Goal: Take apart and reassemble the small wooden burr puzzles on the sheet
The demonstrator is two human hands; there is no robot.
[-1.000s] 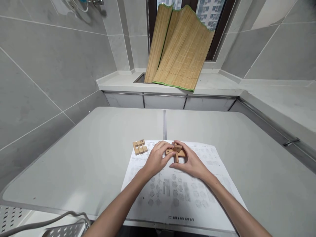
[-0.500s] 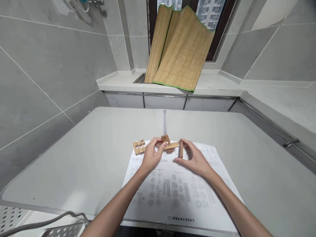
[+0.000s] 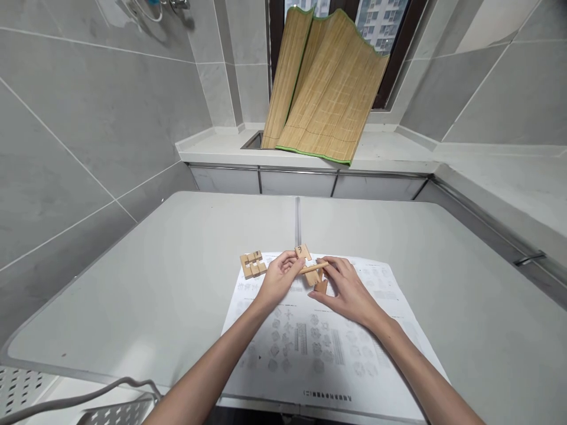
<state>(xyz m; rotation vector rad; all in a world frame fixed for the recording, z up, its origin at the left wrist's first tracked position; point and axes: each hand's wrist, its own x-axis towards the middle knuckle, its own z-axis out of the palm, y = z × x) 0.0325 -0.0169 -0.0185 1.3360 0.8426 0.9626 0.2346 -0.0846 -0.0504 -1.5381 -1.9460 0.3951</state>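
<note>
My left hand (image 3: pixel 280 275) is closed on joined wooden puzzle pieces (image 3: pixel 311 275), one of them marked with a dark character near the top. A flat wooden piece in this group points toward my right hand (image 3: pixel 348 287). Between the thumb and fingers of that hand is another wooden puzzle piece (image 3: pixel 321 287), brought up against the lower right of the group. Fingers partly hide where the pieces meet. Left of my left hand, several notched wooden pieces (image 3: pixel 252 264) lie side by side, one with a mark on it.
Under my hands a printed instruction sheet (image 3: pixel 328 366) lies on a white folding table (image 3: pixel 146 283) with a centre seam. Behind it, a bamboo mat (image 3: pixel 330 88) leans on the counter (image 3: pixel 390 147) by a window. A grey cable (image 3: pixel 84 400) runs at the lower left.
My right hand has turned and brought its piece under and against the joined pieces. The group in my left hand has tilted and shifted slightly right. The view has moved a little.
</note>
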